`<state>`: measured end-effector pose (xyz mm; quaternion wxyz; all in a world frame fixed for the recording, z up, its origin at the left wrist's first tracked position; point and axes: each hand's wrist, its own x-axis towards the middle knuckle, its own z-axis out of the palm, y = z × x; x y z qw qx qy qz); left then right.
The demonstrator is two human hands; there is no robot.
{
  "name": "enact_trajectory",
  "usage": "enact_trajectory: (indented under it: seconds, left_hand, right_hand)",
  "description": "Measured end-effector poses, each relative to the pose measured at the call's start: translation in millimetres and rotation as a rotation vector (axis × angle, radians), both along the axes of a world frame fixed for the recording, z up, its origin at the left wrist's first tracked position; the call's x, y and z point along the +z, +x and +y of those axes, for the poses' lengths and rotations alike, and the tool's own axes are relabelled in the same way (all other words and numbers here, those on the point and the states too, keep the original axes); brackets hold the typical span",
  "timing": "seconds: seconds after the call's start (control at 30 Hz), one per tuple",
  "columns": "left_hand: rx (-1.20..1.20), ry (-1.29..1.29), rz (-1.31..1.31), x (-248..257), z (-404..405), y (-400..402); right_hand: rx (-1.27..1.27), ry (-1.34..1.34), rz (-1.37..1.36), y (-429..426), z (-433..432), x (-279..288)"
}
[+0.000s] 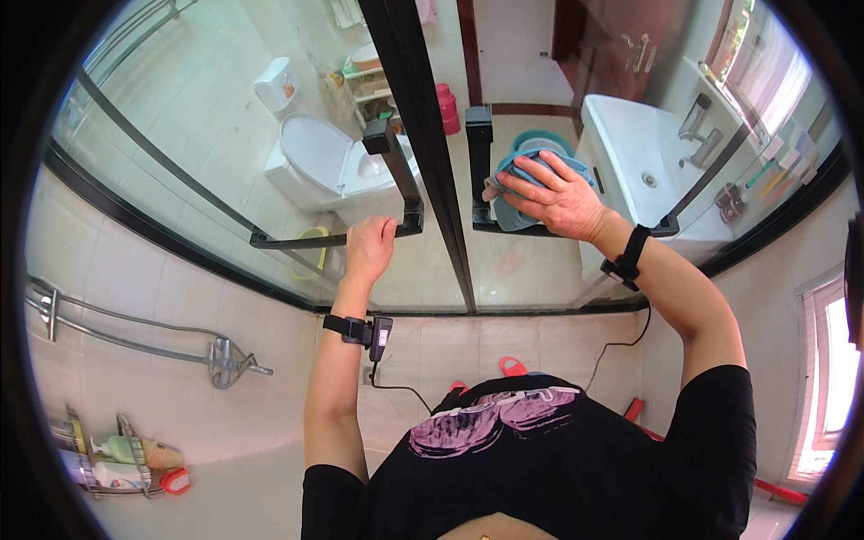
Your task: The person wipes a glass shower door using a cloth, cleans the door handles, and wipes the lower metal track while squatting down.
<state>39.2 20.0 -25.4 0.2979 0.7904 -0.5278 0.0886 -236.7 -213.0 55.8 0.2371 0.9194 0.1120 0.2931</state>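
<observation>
My left hand (372,246) is closed around the black metal handle bar (304,241) of the left glass shower door (202,155). My right hand (557,202) lies with fingers spread over a folded blue cloth (520,216), pressing it toward the right glass panel. The cloth sits beside the upright of the right black handle (480,169) and hides part of its lower bar. A teal rounded shape shows just beyond the cloth; whether it is a reflection or another object I cannot tell.
Beyond the glass are a toilet (317,162), a white washbasin (634,148) and a pink flask (447,108). A shower mixer (226,361) and rail run along the left wall. Bottles fill a corner rack (121,459). Cables hang from both wrist straps.
</observation>
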Motion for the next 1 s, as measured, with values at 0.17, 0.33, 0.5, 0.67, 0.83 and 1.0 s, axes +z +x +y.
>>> enact_trajectory:
  seconds: [0.17, 0.33, 0.5, 0.67, 0.83, 1.0]
  left_hand:
    - [-0.15, -0.525, -0.156, 66, -30, -61]
    - [-0.161, -0.729, -0.08, 129, -75, -105]
    - [-0.005, -0.779, 0.263, 149, -115, -113]
    - [-0.051, -0.91, 0.284, 141, -122, -114]
    - [-0.042, -0.989, 0.316, 129, -129, -104]
    - [-0.026, -0.944, 0.16, 134, -127, -111]
  right_hand:
    - [-0.022, 0.214, 0.009, -6, 14, -38]
    - [-0.057, 0.379, -0.102, 0, 33, -50]
    - [-0.093, 0.443, -0.217, 1, 34, -63]
    - [-0.084, 0.475, -0.229, -2, 31, -68]
    - [-0.082, 0.484, -0.252, 1, 33, -70]
    - [-0.113, 0.452, -0.266, 1, 32, -72]
